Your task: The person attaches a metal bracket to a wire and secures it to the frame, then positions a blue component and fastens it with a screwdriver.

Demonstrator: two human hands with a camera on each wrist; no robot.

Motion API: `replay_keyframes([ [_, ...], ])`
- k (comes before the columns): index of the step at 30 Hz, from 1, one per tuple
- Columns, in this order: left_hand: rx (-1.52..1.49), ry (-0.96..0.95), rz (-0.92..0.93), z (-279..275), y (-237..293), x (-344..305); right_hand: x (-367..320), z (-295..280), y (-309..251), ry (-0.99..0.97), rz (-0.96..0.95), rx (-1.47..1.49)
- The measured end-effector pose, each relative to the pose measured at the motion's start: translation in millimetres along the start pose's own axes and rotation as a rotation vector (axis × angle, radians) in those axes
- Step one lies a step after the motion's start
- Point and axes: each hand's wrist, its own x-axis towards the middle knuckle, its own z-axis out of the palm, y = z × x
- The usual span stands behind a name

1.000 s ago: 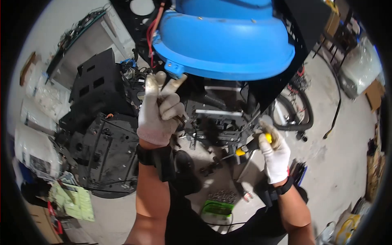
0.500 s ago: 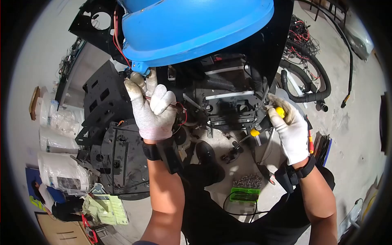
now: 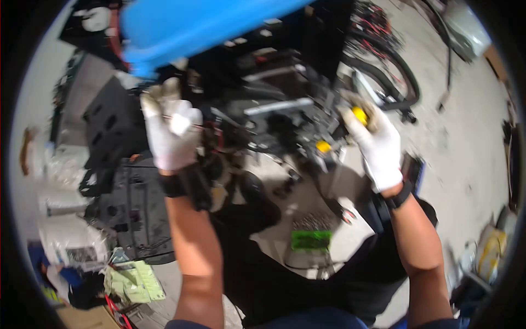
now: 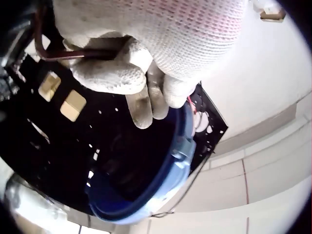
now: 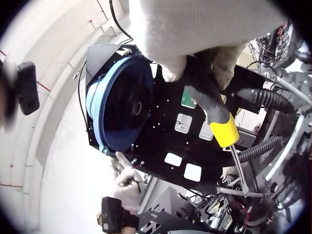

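My gloved left hand (image 3: pixel 174 129) is raised just below the lug on the lower rim of a large blue round shell (image 3: pixel 203 27), two fingers pointing up toward it. In the left wrist view, the other fingers and thumb curl round a dark reddish L-shaped hex key (image 4: pixel 73 53), its bent end sticking out. My gloved right hand (image 3: pixel 375 142) grips a screwdriver (image 5: pixel 224 129) with a black and yellow handle; its metal shaft points away from the palm. The shell is fixed to a black perforated panel (image 5: pixel 163 139), shown in the right wrist view.
A machine frame (image 3: pixel 279 123) with metal bars stands between the hands. Corrugated hoses (image 3: pixel 411 71) and tangled wires (image 3: pixel 372 24) lie at the right. Below are screws (image 3: pixel 312 220) by a green tray (image 3: pixel 311 240). Black panels (image 3: pixel 107 115) lean at left; another person (image 3: pixel 66 285) is at lower left.
The head view has shifted, so the blue shell sits higher and further left. My left hand stays near its rim, and both hands keep their grips.
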Motion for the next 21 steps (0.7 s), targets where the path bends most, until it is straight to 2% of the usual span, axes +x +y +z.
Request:
replay_keyframes([
  [1, 0.027, -0.024, -0.088, -16.1, -3.6, 6.2, 1.7, -2.0, 1.8, 0.046, -0.074, 0.004],
  [2, 0.005, -0.084, -0.239, -28.5, -8.5, 9.2, 4.8, -10.1, 5.5, 0.037, -0.037, -0.013],
  [4, 0.300, 0.082, -0.406, -40.3, -32.6, 7.8, 5.4, -18.6, 4.9, 0.060, -0.002, 0.046],
  [6, 0.436, 0.011, -0.607, -60.5, -67.4, -4.6, 5.5, -26.0, 10.9, 0.103, -0.078, 0.039],
  [7, 0.947, -0.513, -0.431, -78.0, -84.5, -10.9, 3.6, -29.2, 11.8, 0.111, -0.060, 0.083],
  [8, 1.753, -0.921, 0.036, -79.1, -105.0, -19.9, 2.6, -34.0, 12.1, 0.118, -0.050, 0.074],
  [9, 1.339, -0.725, -0.108, -124.0, -155.4, -34.2, 2.4, -39.1, 11.6, 0.113, -0.079, 0.050],
  [10, 1.262, -0.305, -0.743, -79.1, -162.4, -62.6, 2.3, -43.6, 12.7, 0.109, -0.105, 0.029],
  [11, 1.335, -0.991, -0.186, -96.7, -185.8, -77.2, 2.8, -47.5, 15.6, 0.128, -0.116, 0.071],
  [12, 1.231, -0.700, -0.747, -122.8, -217.7, -104.9, 2.1, -46.8, 13.5, 0.131, -0.139, 0.215],
  [13, 1.580, -0.823, -0.781, -120.3, -232.2, -126.4, 1.2, -51.9, 10.6, 0.131, -0.134, 0.171],
  [14, 1.622, -0.935, -0.927, -108.5, -240.4, -147.7, 0.5, -57.0, 8.5, 0.131, -0.128, 0.127],
  [15, 1.763, -1.108, -0.876, -94.6, -245.3, -165.3, 0.4, -61.3, 8.1, 0.135, -0.118, 0.125],
  [16, 1.619, -1.115, -0.954, -130.9, -274.0, -188.2, 0.5, -65.1, 8.8, 0.157, -0.108, 0.063],
  [17, 1.618, -1.102, -1.140, -126.2, -280.9, -201.9, 0.2, -68.9, 8.4, 0.182, -0.095, -0.002],
  [20, 1.738, -1.061, -1.208, -125.6, -295.3, -237.0, -4.8, -63.8, -27.1, 0.206, 0.008, 0.050],
  [21, 1.724, -1.074, -1.221, -129.2, -299.7, -246.1, 4.1, -65.0, -18.4, 0.189, -0.265, -0.119],
])
